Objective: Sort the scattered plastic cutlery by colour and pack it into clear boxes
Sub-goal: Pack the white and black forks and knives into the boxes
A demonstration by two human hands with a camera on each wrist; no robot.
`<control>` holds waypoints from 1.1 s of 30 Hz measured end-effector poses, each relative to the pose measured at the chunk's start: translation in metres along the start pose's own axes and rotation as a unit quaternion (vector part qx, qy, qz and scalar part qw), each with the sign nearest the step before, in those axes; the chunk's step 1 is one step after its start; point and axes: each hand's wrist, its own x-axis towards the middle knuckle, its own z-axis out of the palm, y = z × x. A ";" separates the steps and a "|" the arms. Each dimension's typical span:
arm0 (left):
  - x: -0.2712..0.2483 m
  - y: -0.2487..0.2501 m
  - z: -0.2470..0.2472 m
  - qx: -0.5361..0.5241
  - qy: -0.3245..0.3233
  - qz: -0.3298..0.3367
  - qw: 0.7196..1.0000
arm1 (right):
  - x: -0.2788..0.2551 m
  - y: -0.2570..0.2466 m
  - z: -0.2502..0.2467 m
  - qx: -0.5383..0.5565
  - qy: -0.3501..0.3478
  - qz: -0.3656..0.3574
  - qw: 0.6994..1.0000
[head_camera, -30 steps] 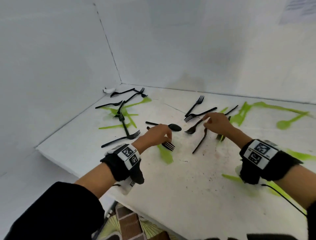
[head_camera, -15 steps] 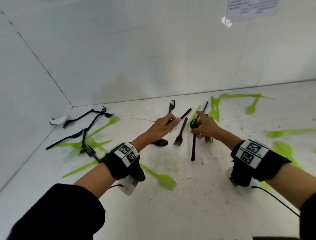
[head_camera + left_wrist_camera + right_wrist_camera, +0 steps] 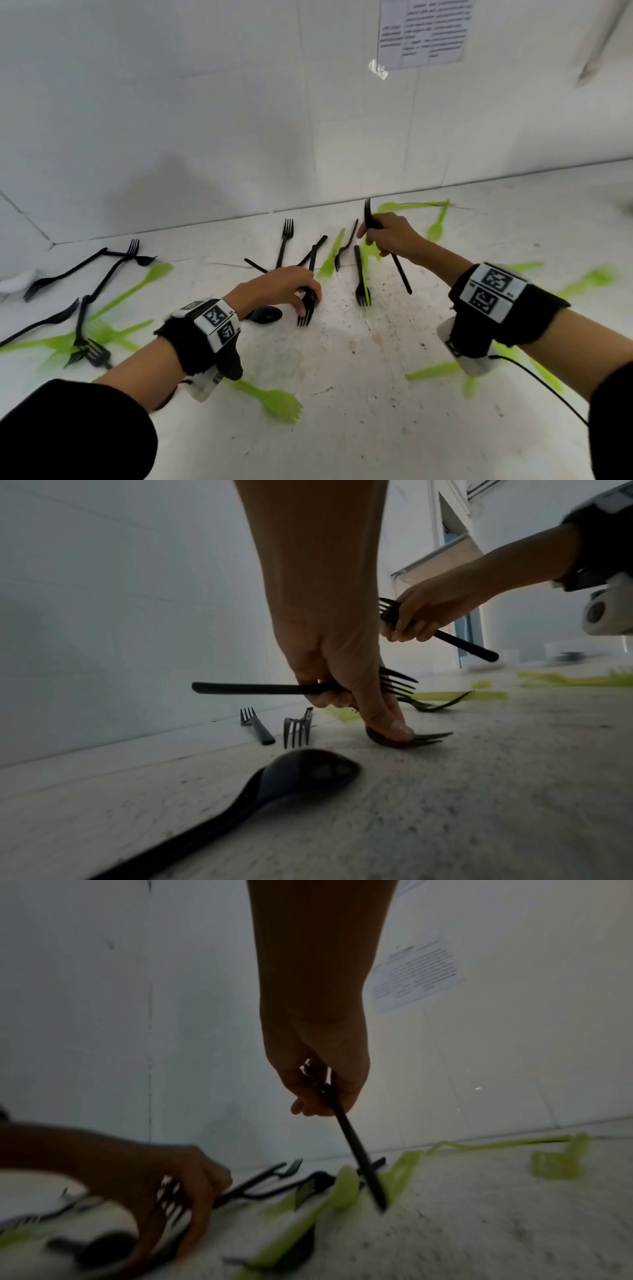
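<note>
Black and lime-green plastic cutlery lies scattered over the white table (image 3: 342,359). My left hand (image 3: 303,298) grips one black fork (image 3: 246,689) level above the table, and its thumb presses on a second black fork (image 3: 306,313) (image 3: 431,737) lying flat. A black spoon (image 3: 265,314) (image 3: 308,767) lies just beside that hand. My right hand (image 3: 376,233) (image 3: 318,1096) holds another black fork (image 3: 399,270) (image 3: 356,1150) off the table, tines up and handle slanting down. More black forks (image 3: 286,240) lie between the hands. No clear box is plainly visible in the head view.
Several black forks and spoons (image 3: 102,274) lie at the far left over green pieces (image 3: 137,287). A green fork (image 3: 274,401) lies near me, and green cutlery (image 3: 435,229) spreads to the right. Walls close the back and left. A paper sheet (image 3: 424,31) hangs on the back wall.
My left hand has come down from reaching over the forks, now holds one and presses another beside the spoon. My right hand has lifted its fork off the table.
</note>
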 end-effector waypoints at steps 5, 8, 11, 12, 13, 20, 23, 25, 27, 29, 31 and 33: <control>-0.002 0.010 -0.003 0.079 -0.010 -0.018 0.997 | 0.010 0.022 0.018 -0.281 -0.143 -0.150 0.937; -0.003 0.010 -0.001 0.076 0.005 -0.035 0.997 | 0.018 0.026 0.021 -0.381 -0.216 -0.190 0.879; -0.007 0.007 0.000 0.054 0.009 -0.060 0.997 | 0.021 0.028 0.017 -0.439 -0.230 -0.208 0.843; -0.008 0.006 0.000 0.051 0.009 -0.069 0.996 | 0.021 0.029 0.015 -0.454 -0.230 -0.214 0.834; -0.010 0.006 -0.001 0.049 0.010 -0.078 0.996 | 0.022 0.030 0.013 -0.469 -0.228 -0.222 0.824; -0.020 0.010 -0.002 0.076 0.023 -0.095 0.992 | 0.026 0.049 -0.003 -0.444 -0.203 -0.207 0.848; -0.016 0.012 -0.006 0.088 0.037 -0.079 0.992 | 0.027 0.056 -0.003 -0.364 -0.171 -0.187 0.896; -0.013 0.013 -0.010 0.079 0.066 -0.078 0.992 | 0.029 0.057 -0.002 -0.288 -0.130 -0.186 0.930; -0.012 0.013 -0.015 0.062 0.118 -0.074 0.988 | 0.030 0.055 -0.001 -0.223 -0.073 -0.196 0.952; -0.012 0.013 -0.019 0.046 0.182 -0.057 0.981 | 0.033 0.049 0.001 -0.191 -0.003 -0.216 0.957; -0.012 0.013 -0.023 0.035 0.245 -0.040 0.968 | 0.033 0.037 0.003 -0.133 0.049 -0.217 0.966; -0.012 0.013 -0.026 0.026 0.297 -0.046 0.953 | 0.035 0.022 0.003 -0.085 0.074 -0.211 0.971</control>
